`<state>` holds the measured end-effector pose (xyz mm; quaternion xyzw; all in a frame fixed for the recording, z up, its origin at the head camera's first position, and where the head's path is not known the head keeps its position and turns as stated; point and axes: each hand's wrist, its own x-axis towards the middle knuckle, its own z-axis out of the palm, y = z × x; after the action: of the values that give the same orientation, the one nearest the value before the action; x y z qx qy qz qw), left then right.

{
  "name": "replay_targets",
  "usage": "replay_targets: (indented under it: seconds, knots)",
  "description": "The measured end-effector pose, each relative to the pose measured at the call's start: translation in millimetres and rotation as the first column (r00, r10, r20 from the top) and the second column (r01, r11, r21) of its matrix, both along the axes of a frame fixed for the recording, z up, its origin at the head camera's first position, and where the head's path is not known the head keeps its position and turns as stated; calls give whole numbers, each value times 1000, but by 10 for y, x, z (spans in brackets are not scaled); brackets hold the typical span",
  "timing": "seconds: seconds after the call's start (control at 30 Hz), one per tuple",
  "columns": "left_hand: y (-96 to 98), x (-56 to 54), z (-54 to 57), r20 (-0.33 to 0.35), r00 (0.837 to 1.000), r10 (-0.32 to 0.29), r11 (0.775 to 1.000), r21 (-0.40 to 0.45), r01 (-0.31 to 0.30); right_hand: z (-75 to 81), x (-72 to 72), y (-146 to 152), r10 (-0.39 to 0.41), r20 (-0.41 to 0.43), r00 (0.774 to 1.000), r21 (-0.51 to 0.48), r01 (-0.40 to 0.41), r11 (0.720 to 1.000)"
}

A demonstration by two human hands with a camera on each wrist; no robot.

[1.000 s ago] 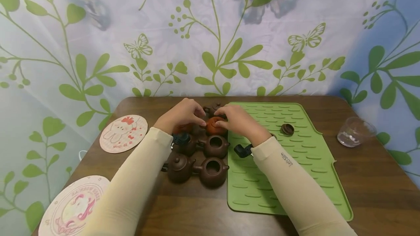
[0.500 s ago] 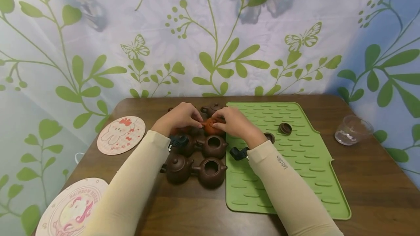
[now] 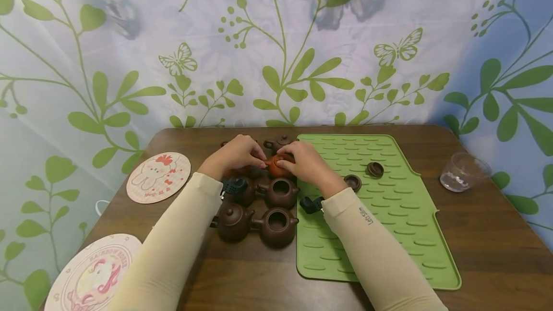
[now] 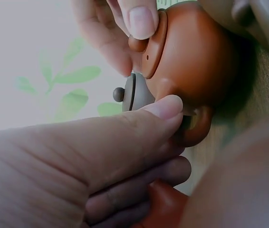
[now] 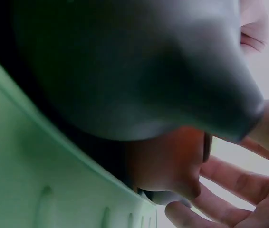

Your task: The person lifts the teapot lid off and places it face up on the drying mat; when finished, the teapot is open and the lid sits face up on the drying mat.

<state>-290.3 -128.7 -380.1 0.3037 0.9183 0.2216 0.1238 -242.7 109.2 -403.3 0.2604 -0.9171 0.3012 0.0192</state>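
Observation:
A small orange clay teapot (image 4: pixel 196 52) stands between both hands, its lid (image 4: pixel 157 45) seated on the opening. My left hand (image 3: pixel 239 155) pinches its looped handle (image 4: pixel 203 128) between thumb and fingers. From the other side my right hand (image 3: pixel 308 162) holds the lid's round knob (image 4: pixel 137 43) at the fingertips. In the right wrist view a dark teapot (image 5: pixel 134 71) fills the foreground and covers part of the orange one. Another reddish pot (image 4: pixel 165 206) sits below my left fingers, mostly hidden by that hand.
Two lidless brown teapots (image 3: pixel 278 227) and a lidded one (image 3: pixel 233 222) stand nearer the front edge. Another brown teapot (image 3: pixel 282 143) is behind the hands. Two loose lids (image 3: pixel 375 170) lie on the green mat (image 3: pixel 389 234). A clear cup (image 3: pixel 462 174) stands right, round coasters (image 3: pixel 157 176) left.
My right wrist has shifted slightly left, uncovering a second brown lid on the mat. Both hands stay at the orange teapot, and the head view has moved a little.

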Motion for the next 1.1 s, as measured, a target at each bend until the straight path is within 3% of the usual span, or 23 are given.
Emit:
replay_targets:
  seconds: [0.33, 0.6, 1.1]
  knots:
    - [18, 42, -4, -6, 1000, 10, 1000, 16, -10, -60, 12, 37, -40, 21, 999, -57, 41, 998]
    - [22, 85, 9, -22, 1000, 8, 1000, 3, -8, -86, 28, 48, -41, -20, 999, -69, 39, 997]
    - [31, 13, 66, -8, 1000, 17, 1000, -13, -18, -63, -41, 56, -39, -16, 999, -107, 37, 994]
